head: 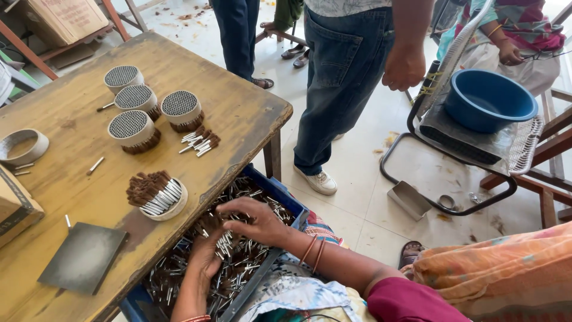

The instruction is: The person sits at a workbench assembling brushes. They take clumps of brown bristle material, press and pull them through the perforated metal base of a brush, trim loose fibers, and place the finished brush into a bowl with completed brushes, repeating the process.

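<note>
Metal sticks [225, 241], seemingly gathered between both hands [238, 235], over blue crate [286, 200].

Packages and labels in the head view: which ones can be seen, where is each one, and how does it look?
Cardboard box: top left, behind the wooden table, brown, rectangular, faint print on its side.
Second box: left edge of the table, only a brown corner shows.
No signs or screens in view.

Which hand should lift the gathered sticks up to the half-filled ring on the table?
Left, probably: the left hand holds the sticks and lies nearer the ring; the right hand only rests on top.
</note>
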